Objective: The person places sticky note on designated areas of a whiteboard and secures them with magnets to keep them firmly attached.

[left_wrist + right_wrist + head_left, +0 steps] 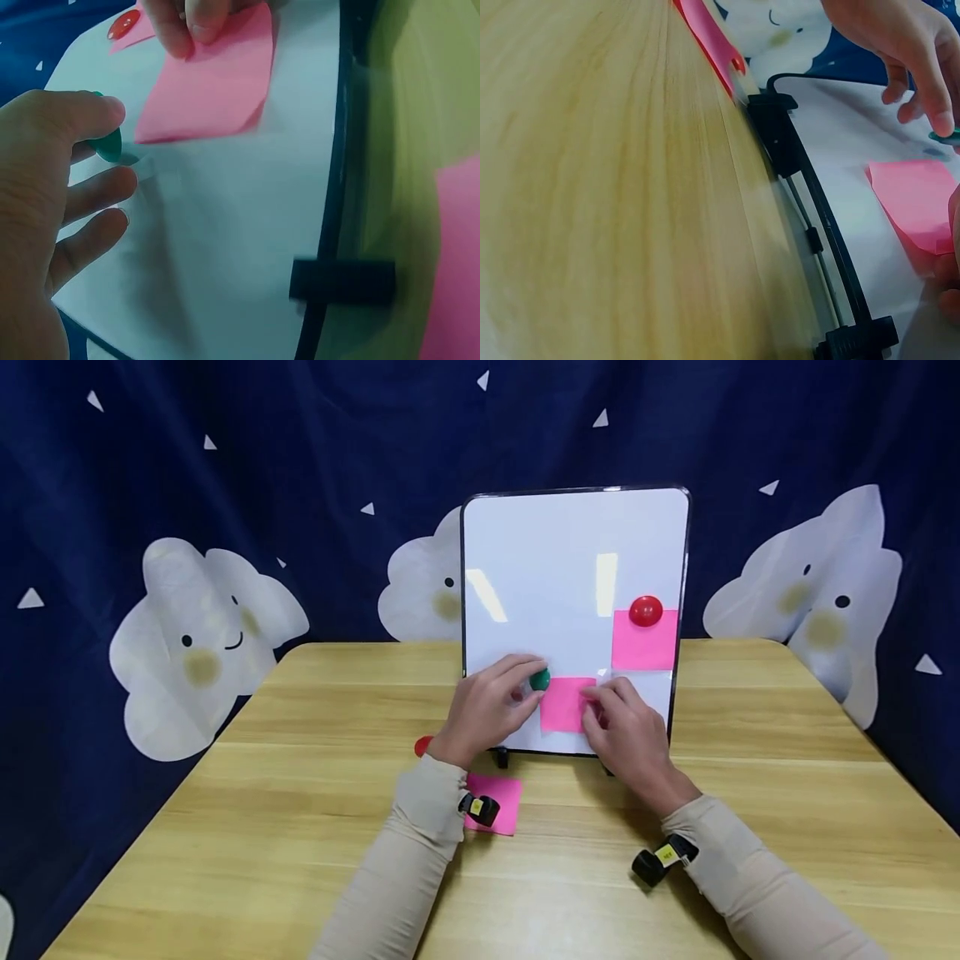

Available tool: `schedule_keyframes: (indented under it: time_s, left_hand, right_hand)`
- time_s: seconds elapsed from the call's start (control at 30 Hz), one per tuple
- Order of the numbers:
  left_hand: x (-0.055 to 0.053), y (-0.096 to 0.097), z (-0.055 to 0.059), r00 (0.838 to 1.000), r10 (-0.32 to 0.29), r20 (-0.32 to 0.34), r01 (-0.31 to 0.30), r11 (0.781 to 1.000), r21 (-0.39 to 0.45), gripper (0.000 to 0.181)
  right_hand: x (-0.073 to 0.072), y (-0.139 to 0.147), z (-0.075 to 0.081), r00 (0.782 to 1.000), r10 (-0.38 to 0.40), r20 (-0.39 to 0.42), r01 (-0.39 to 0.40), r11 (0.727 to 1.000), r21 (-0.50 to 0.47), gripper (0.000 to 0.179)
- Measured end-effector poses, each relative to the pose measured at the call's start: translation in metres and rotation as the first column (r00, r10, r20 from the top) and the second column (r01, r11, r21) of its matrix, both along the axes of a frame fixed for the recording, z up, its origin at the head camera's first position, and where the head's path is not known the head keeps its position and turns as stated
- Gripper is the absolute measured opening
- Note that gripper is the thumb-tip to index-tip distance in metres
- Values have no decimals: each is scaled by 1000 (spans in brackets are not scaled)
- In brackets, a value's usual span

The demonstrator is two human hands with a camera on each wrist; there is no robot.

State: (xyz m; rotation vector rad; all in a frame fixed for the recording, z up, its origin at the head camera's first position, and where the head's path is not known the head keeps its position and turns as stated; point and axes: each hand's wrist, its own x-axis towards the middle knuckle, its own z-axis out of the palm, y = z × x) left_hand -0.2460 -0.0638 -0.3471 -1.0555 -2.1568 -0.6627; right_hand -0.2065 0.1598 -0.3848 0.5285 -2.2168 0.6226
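Note:
My left hand (491, 703) pinches a round green magnet (540, 679) between thumb and fingers, near the upper left corner of a pink sticky note (561, 706). In the left wrist view the green magnet (109, 144) stands on edge in that grip, just off the board's surface. My right hand (630, 733) pinches the note's right edge and holds it against the lower part of a whiteboard (536, 577). The note's free end (202, 97) lifts slightly in the left wrist view. Higher on the right, a red magnet (646, 611) sits on another pink note (642, 647).
The black-framed board leans upright on small black feet (502, 758) on a wooden table (300, 793). A third pink note (506, 793) lies on the table under my left wrist, with a red magnet (423, 746) left of it. A dark blue cloud-print curtain (337, 443) hangs behind.

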Motion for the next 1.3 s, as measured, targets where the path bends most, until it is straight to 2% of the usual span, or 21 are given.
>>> schedule_keyframes:
  time_s: [0.33,0.67,0.97,1.3]
  left_hand:
    - [2,14,2,1000,5,28,-4,1000,-17,36]
    - [0,21,-3,999,18,-37,-19,999,-30,34]
    - [2,26,-9,996,29,-85,-32,999,-29,31]
    - [1,28,-7,992,56,-111,-56,998,8,29]
  right_hand:
    - [-1,-3,-1,1000,13,-10,-13,1000,3,26]
    - [0,-3,3,1000,8,-17,-8,1000,13,27]
    - [1,-3,-1,1000,5,-3,-5,1000,12,27]
    - [-1,-1,-2,998,6,-55,-6,1000,3,23]
